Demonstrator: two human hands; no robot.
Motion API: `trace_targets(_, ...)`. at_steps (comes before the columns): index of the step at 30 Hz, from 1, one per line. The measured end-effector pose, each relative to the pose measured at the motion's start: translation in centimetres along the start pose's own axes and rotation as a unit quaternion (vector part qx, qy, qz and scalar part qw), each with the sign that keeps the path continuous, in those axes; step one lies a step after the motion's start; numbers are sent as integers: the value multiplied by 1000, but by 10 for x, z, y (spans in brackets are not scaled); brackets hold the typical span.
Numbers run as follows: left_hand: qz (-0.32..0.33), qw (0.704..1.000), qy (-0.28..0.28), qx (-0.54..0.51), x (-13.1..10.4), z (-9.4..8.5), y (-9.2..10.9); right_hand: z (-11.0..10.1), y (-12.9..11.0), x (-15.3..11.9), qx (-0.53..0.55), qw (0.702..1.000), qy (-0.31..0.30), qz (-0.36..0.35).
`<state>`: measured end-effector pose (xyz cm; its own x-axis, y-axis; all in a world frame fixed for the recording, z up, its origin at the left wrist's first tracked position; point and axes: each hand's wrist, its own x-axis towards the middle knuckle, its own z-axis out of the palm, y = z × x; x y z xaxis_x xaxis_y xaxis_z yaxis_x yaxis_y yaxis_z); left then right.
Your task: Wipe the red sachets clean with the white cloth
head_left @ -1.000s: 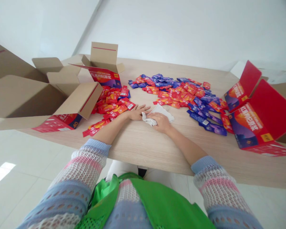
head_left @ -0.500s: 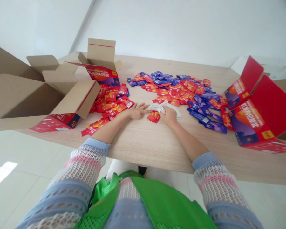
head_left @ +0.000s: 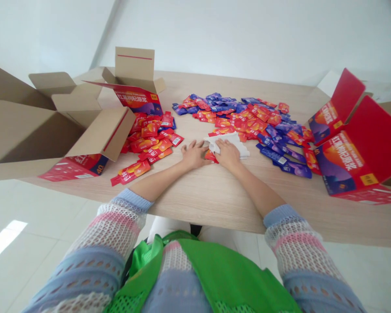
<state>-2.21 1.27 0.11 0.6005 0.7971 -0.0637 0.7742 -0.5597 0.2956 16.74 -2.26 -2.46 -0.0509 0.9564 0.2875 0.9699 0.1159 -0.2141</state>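
Observation:
My left hand (head_left: pixel 194 155) rests on the table with fingers spread, the fingertips at the left edge of a red sachet (head_left: pixel 211 156). Pressed down at the sachet's right side, my right hand (head_left: pixel 227 154) keeps hold of a white cloth (head_left: pixel 240 144), its fingers laid over the fabric. Cloth and hands hide much of the sachet. Just beyond the cloth lies a heap of red sachets (head_left: pixel 247 123), mixed with purple-blue sachets (head_left: pixel 282 148) toward the right. Another pile of red sachets (head_left: pixel 153 145) lies to the left of my left hand.
Open brown cartons (head_left: pixel 29 130) take up the left end of the wooden table (head_left: pixel 202 195). Behind the left pile stands an open printed box (head_left: pixel 138 101). Red printed boxes (head_left: pixel 345 163) with raised flaps stand at the right. A white wall rises behind.
My left hand has shifted slightly right and its fingers have spread. My right hand has flattened over the cloth, moving it over the sachet, so less of the sachet shows. The view has tilted a little.

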Motion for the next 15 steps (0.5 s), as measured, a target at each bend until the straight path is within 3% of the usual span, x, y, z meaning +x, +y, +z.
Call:
trace_targets(9,-42,994,74,61,-33,13,32,5,1,-1,1,998,45,48)
trace_targets(15,-45,994,34,92,-64,11,48,-6,-9,-9,66,996,33,-58)
